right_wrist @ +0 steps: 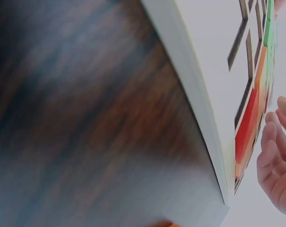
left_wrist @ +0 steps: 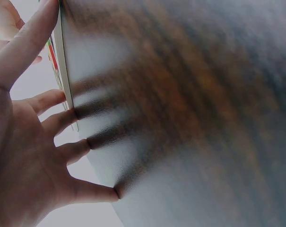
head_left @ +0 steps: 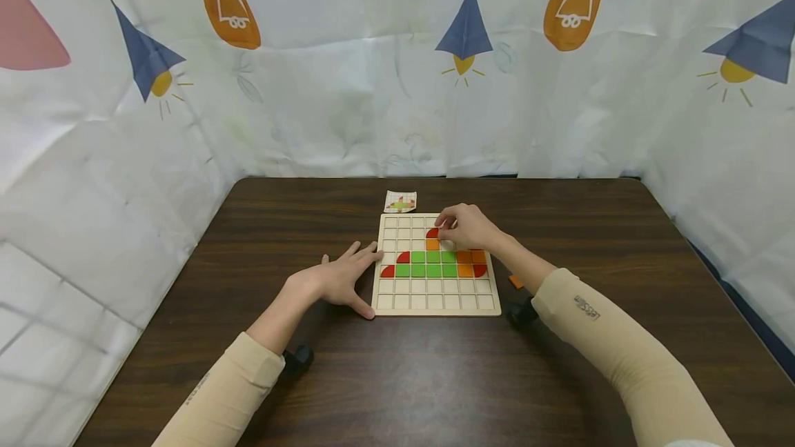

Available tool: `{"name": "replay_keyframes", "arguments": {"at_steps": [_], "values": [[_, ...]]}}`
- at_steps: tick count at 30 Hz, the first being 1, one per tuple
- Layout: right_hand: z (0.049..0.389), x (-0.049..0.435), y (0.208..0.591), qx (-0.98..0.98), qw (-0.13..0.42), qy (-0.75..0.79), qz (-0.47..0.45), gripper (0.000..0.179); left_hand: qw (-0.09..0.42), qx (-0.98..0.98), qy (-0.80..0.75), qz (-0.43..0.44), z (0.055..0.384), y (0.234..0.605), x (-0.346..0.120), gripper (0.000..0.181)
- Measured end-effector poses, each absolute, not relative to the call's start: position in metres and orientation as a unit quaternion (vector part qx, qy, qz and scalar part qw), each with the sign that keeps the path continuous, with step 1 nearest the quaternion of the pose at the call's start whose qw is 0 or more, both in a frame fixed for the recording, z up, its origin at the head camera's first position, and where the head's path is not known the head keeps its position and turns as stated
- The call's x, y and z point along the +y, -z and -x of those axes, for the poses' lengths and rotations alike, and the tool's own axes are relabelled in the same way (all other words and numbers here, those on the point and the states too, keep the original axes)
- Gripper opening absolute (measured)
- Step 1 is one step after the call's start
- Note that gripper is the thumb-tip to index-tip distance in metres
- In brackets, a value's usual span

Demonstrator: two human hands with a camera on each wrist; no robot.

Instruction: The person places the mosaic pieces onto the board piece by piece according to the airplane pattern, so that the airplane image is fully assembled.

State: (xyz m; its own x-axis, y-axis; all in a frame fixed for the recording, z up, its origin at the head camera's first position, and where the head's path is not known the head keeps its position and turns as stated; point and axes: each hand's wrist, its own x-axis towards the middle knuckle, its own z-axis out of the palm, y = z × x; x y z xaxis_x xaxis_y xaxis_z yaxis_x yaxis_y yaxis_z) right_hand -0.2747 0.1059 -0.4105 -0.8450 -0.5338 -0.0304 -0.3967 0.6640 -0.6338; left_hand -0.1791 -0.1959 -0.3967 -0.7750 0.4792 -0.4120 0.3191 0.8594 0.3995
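Note:
A pale wooden grid board lies on the table with coloured tiles in several cells. Green tiles fill its middle, with orange tiles and red rounded tiles toward the sides. My right hand is over the upper right, thumb and forefinger pinching at a red quarter-round tile just above an orange one; the fingertips partly cover it. My left hand spreads its fingers along the left edge, thumb at the lower left corner. In the left wrist view, fingertips touch the edge and table.
A small pattern card with a coloured grid picture lies behind the board. One loose orange tile is on the dark wooden table, right of the board near my right forearm. A printed white curtain surrounds the table's back and sides.

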Motion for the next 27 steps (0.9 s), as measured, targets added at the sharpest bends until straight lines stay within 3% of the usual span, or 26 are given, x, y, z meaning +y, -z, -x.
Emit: {"name": "replay_keyframes", "arguments": {"at_steps": [17, 27], "values": [[0.25, 0.144, 0.396, 0.9, 0.115, 0.307, 0.288, 0.015, 0.261, 0.927, -0.157, -0.218, 0.18, 0.397, -0.194, 0.116], [0.234, 0.182, 0.392, 0.897, 0.15, 0.318, 0.27, 0.017, 0.257, 0.928, -0.163, -0.216, 0.18, 0.397, -0.195, 0.116]]}}
